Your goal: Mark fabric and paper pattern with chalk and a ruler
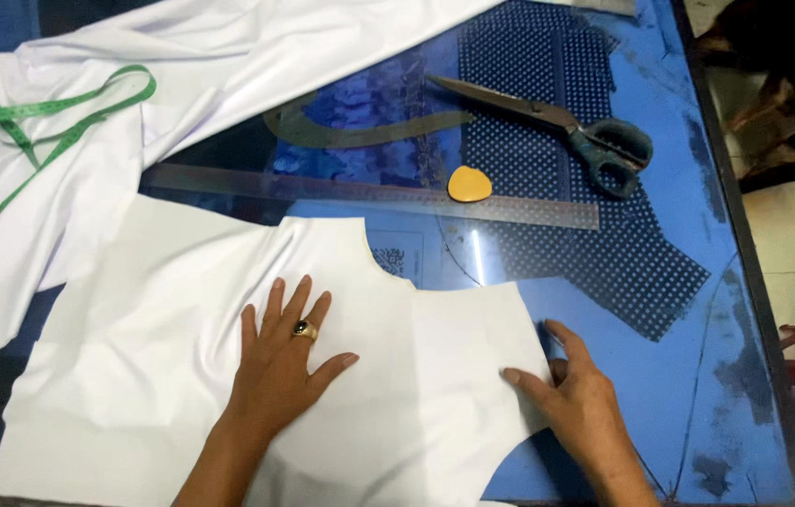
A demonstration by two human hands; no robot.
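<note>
White cut fabric piece (181, 376) lies flat on the blue glass-topped table (679, 376). The left hand (280, 361) presses it with fingers spread; the right hand (576, 394) rests open-fingered at its right edge. Beyond lie a steel ruler (369, 192), yellow tailor's chalk (470, 184) and scissors (557, 127).
</note>
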